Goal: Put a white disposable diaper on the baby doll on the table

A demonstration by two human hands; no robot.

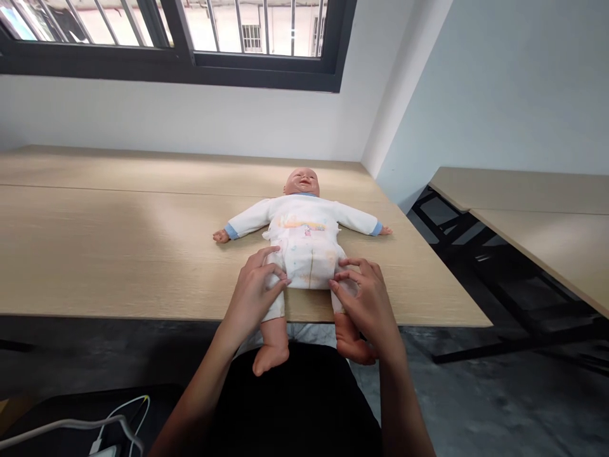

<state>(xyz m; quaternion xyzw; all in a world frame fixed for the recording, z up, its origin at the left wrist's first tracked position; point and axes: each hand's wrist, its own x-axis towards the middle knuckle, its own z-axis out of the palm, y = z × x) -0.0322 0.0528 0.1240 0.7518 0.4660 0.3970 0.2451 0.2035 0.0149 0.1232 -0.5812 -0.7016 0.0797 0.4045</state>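
Note:
A baby doll (304, 206) in a white top with blue cuffs lies on its back, head toward the window. Around its hips is a white diaper (311, 260) with a printed front and a yellowish line down the middle. At the diaper's left leg edge, my left hand (257, 285) pinches the material between thumb and fingers. My right hand (364, 295) does the same at the opposite leg edge, its thumb and fingertips close together. The doll's bare feet hang past the table's front edge, and my right hand partly covers one leg.
The doll rests on a light wooden table (118, 254) against the wall below a barred window (257, 32). Another table (547, 203) with black legs stands to the right. A white cable (71, 424) lies on a dark surface at lower left.

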